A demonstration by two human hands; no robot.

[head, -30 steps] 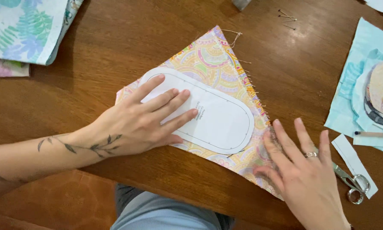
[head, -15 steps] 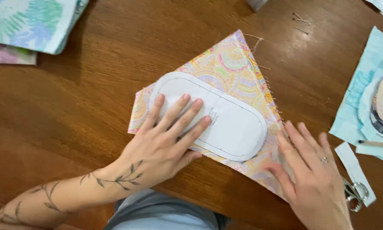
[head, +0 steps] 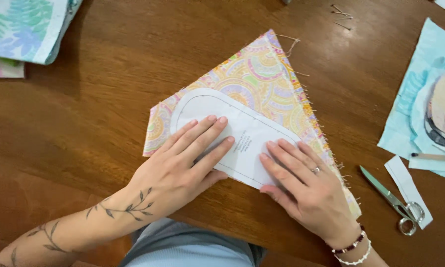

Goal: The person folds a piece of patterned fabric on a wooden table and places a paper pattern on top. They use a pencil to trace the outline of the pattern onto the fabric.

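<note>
Pressing a paper pattern (head: 232, 136) flat on patterned fabric (head: 262, 84).
Both hands, left hand (head: 183, 165) and right hand (head: 306, 185), are laid open-palmed; if pressure is eased, the pattern could be shifted off alignment.

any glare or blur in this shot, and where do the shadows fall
Head view: soft, even light, with a faint sheen on the wooden table but no harsh glare; both the left hand and right hand look sharp on the white paper pattern; soft shadows fall just below the hands.
</note>
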